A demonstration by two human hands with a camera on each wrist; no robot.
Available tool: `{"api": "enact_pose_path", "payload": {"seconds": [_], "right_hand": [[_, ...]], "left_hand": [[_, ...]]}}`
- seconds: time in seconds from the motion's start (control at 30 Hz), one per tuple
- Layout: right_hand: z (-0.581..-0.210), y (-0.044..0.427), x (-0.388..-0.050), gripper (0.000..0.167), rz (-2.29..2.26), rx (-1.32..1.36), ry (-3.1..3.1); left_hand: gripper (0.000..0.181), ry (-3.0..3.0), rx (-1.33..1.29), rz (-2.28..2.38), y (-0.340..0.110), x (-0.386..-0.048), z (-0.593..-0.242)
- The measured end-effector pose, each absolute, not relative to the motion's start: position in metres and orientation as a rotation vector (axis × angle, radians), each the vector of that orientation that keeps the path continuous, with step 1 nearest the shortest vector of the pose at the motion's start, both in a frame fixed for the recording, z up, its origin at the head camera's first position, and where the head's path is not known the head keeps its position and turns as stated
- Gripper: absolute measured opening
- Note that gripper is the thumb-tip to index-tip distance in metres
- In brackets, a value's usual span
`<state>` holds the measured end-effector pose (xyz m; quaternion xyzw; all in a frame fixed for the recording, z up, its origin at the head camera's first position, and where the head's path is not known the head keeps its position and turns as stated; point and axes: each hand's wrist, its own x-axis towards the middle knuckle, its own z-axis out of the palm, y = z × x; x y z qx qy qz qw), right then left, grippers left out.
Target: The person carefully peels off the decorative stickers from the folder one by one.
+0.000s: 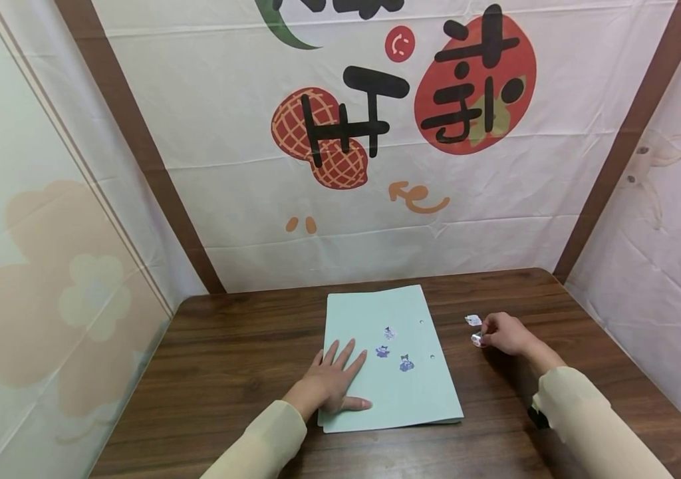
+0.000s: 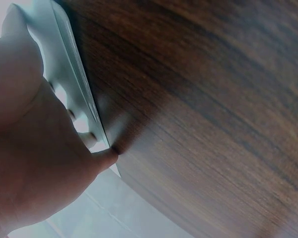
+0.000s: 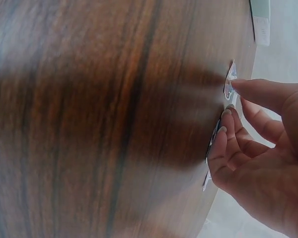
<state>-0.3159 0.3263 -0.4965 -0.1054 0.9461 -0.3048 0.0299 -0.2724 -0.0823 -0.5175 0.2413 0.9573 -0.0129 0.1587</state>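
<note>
On the table lies a pale green folder point(image 1: 388, 392) bearing three small purple cartoon stickers point(image 1: 382, 351). My left hand point(image 1: 331, 382) rests flat on the folder's left side, fingers spread; the left wrist view shows the hand point(image 2: 35, 134) at the folder's edge point(image 2: 77, 64). To the right of the folder, my right hand point(image 1: 505, 332) is low over the table and pinches a small cartoon sticker point(image 1: 477, 340). In the right wrist view this sticker point(image 3: 231, 82) is at the thumb's tip. Another sticker point(image 1: 473, 320) lies just beyond the fingers.
The dark wooden table point(image 1: 227, 372) extends on both sides of the folder. A white printed cloth point(image 1: 245, 219) hangs behind the table's far edge, and more cloth flanks it left and right.
</note>
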Motion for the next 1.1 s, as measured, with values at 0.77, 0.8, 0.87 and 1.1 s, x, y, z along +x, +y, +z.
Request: {"api": "enact_pose_path", "payload": {"seconds": [0.77, 0.8, 0.87, 1.1], "right_hand": [[-0.4969, 0.3221, -0.3141, 0.007, -0.959, -0.399, 2.887], [-0.4972, 0.3219, -0.3143, 0.007, -0.960, -0.404, 2.890], [-0.4981, 0.3214, -0.3146, 0.006, -0.959, -0.414, 2.896], [-0.4977, 0.3196, -0.3146, 0.006, -0.947, -0.409, 2.903]], "left_hand": [[0.099, 2.740, 0.695, -0.022, -0.0832, -0.2752, -0.5238], [0.099, 2.738, 0.694, -0.020, -0.0832, -0.2748, -0.5235], [0.099, 2.736, 0.691, -0.018, -0.0834, -0.2737, -0.5221], [0.099, 2.734, 0.678, -0.023, -0.0821, -0.2725, -0.5171]]}}
